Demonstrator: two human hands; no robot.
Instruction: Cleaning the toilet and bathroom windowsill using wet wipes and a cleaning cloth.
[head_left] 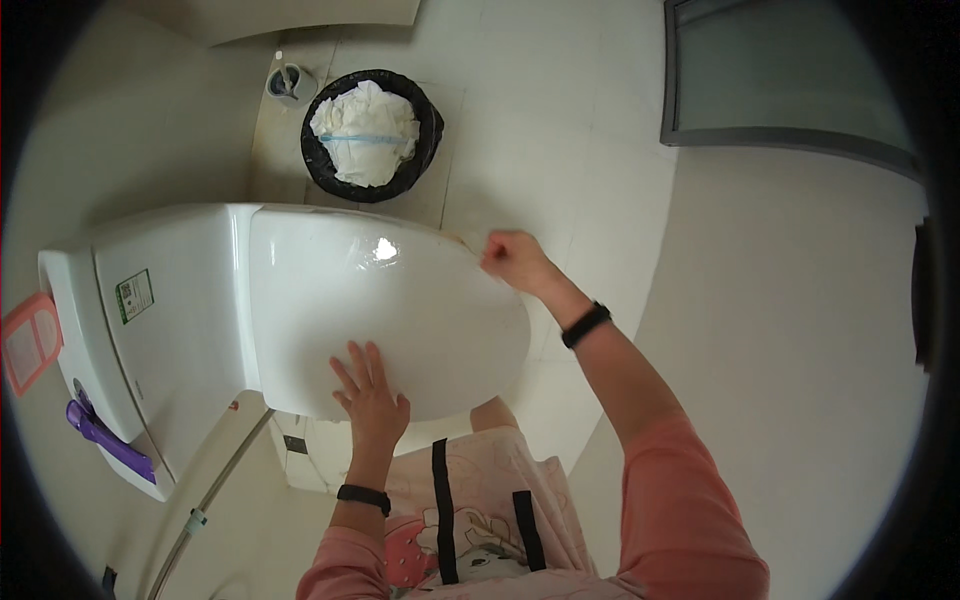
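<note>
A white toilet with its glossy lid (310, 300) lowered lies in front of me. My left hand (375, 405) rests on the near part of the lid, fingers spread, holding nothing. At the rounded front end of the lid is my right hand (515, 262), curled closed and slightly blurred. What its fingers hold, if anything, is hidden. A thin yellowish mark or edge shows along the lid's rim beside that hand. Both wrists wear black bands.
On the tank (170, 310) are a purple-handled tool (105, 437) and a pinkish-orange framed item (32, 340). Beyond the toilet stand a black-lined bin (428, 130) full of crumpled white paper and a small brush holder (298, 92). A hose (215, 490) runs nearby; a grey-framed panel (780, 135) is far right.
</note>
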